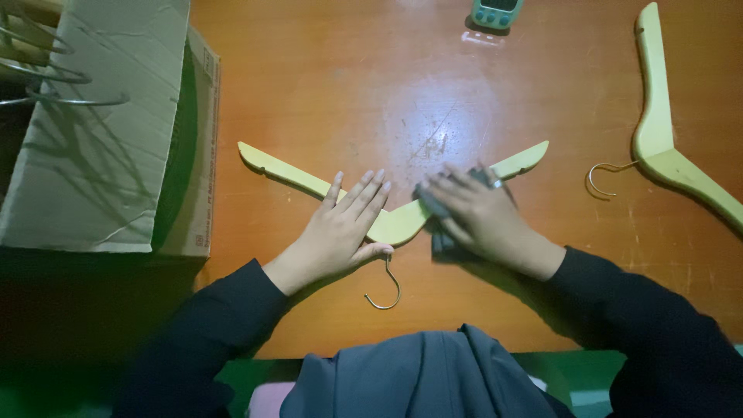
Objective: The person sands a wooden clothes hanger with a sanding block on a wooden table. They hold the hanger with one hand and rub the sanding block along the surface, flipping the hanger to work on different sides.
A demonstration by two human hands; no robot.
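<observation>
left hand (pixel 338 232) lies flat, fingers spread, pinning the wooden hanger (pixel 391 224) mid-tabletop (pixel 325 85) while the right hand (pixel 474 213) presses a dark cloth (pixel 443 244) onto its right arm; looks stiff, light, probably smooth and slidey, best held near the hook

Scuffed orange-brown wooden table (pixel 433 85), glare patch at its middle, dim green floor (pixel 46 387) below
</observation>
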